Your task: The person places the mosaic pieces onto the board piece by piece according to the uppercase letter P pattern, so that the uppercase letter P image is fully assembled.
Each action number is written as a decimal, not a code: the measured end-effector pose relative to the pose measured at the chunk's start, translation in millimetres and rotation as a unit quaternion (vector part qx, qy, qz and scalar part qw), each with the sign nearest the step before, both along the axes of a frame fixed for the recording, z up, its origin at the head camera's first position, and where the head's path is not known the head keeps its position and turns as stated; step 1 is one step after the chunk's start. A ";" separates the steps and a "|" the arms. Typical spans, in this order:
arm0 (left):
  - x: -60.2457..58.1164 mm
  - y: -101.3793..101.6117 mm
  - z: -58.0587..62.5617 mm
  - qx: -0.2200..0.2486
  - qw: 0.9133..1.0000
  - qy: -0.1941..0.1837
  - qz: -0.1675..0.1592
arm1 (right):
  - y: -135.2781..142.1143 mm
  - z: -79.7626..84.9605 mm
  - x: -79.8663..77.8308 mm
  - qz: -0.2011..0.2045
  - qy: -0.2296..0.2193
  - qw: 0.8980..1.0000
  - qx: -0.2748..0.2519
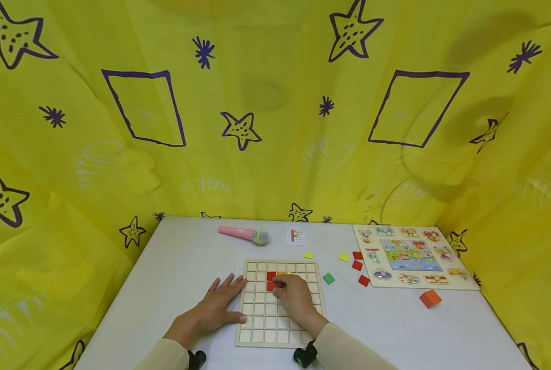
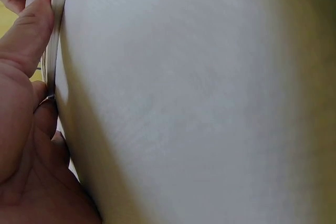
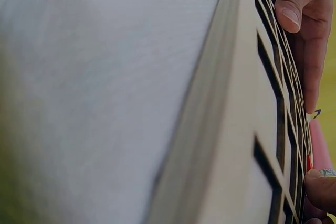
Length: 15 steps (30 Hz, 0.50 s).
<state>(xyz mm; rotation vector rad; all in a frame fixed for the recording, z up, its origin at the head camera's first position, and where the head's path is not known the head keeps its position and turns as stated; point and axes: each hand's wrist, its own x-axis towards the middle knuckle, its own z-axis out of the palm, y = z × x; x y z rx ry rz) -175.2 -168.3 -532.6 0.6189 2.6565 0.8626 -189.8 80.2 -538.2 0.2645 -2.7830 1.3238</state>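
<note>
A wooden grid board (image 1: 259, 322) lies on the white table. Within its upper part sit a red tile (image 1: 271, 276), an orange tile (image 1: 282, 273) and a partly covered yellow tile (image 1: 290, 273). My right hand (image 1: 297, 298) reaches over the grid, thumb and fingertips pinching at a second red tile (image 1: 271, 286) just below the first; this red tile (image 3: 309, 162) also shows by the thumb in the right wrist view. My left hand (image 1: 217, 307) lies spread along the board's left edge, its thumb and fingertips touching the frame.
Loose yellow pieces (image 1: 344, 257), a green tile (image 1: 328, 278) and several red tiles (image 1: 363, 280) lie right of the board. Behind it are a pink microphone (image 1: 238, 233) and a pattern card (image 1: 296, 236). A picture puzzle (image 1: 411, 255) and an orange block (image 1: 430, 299) are farther right.
</note>
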 end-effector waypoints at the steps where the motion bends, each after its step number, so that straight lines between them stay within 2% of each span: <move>1: 0.0 0.0 0.0 0.000 1.000 0.000 0.000 | -0.2 0.1 0.1 -0.002 -0.002 1.000 -0.002; 15: 0.0 0.0 -1.1 -0.001 1.000 -0.002 0.003 | 0.0 2.1 1.3 -0.003 -0.006 1.000 0.003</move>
